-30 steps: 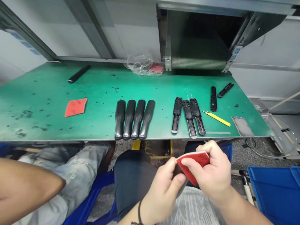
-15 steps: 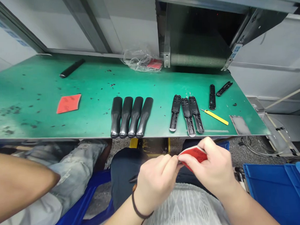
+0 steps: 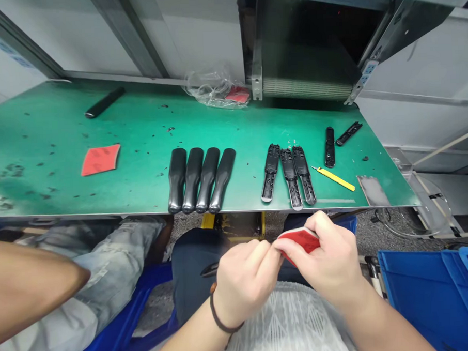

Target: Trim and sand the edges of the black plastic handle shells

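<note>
My right hand (image 3: 333, 259) pinches a folded red abrasive pad (image 3: 301, 240) with a pale edge, in front of my body. My left hand (image 3: 248, 278) is closed beside it, fingertips meeting the pad and the right thumb. Out of the left fist's far side sticks the dark tip of a black plastic part (image 3: 210, 270); the rest is hidden by the fingers. On the bench ahead lie several glossy black handle shells (image 3: 195, 180) in a row. To their right are three black ribbed inner halves (image 3: 290, 175) and a yellow craft knife (image 3: 335, 179).
Another red pad (image 3: 100, 160) and a black handle (image 3: 104, 102) lie on the green bench (image 3: 146, 127) at left. A clear plastic bag (image 3: 214, 88) sits before the conveyor (image 3: 305, 87). Blue bins (image 3: 421, 296) stand at right; a co-worker's arm (image 3: 33, 290) is close at left.
The view has shifted slightly, so the bench things appear a little further left and up. Both hands keep their hold, with only a small movement at the pad.
</note>
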A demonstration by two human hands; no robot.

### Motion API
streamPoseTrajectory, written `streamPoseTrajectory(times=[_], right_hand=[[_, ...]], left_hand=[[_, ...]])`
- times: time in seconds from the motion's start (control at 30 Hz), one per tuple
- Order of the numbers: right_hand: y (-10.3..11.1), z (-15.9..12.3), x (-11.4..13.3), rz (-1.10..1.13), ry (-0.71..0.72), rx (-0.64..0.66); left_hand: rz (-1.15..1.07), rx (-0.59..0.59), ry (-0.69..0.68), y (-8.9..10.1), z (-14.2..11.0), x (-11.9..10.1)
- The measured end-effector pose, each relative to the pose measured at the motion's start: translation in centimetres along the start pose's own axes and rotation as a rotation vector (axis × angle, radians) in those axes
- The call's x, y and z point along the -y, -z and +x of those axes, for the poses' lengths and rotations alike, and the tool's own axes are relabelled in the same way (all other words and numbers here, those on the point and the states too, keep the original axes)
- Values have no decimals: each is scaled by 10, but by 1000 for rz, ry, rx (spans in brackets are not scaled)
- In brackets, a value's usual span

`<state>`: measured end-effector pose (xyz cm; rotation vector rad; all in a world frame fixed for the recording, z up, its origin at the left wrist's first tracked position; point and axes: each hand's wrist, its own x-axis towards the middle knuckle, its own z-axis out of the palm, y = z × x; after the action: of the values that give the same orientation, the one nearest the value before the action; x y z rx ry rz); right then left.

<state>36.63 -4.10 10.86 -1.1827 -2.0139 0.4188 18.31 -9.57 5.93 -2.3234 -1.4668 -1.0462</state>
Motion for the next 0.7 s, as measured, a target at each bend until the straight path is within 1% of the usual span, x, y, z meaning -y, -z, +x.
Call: streamPoseTrajectory(times=[0.07,0.13,0.2,0.3,0.4,0.47,0.57,0.63,0.7], right_hand=[[0,-1,0,24,-10,16],[3,-2,-1,72,-40,25],[7,-3,-3,135,-88,13],[13,-4,-7,276,-201,18],[9,-7,-10,464,-335,41],[-1,-11,-15,520,-429,53],[-22,-24,-26,508,-541,104],[-32,-35,-35,534,-536,76],[-35,-39,-41,577,-491,-3]], left_hand=[[-79,-6,18,-1,0,-2],[-232,8,82,-1,0,-3],[-452,39,232,-3,-1,-4],[-799,73,509,-6,-4,-8],[-1107,90,717,-9,-6,-13],[-1319,31,852,-8,-4,-16],[-1549,-119,990,-3,7,-16],[-1621,-184,1082,-2,18,-14],[-1682,-189,1182,-5,26,-13]])
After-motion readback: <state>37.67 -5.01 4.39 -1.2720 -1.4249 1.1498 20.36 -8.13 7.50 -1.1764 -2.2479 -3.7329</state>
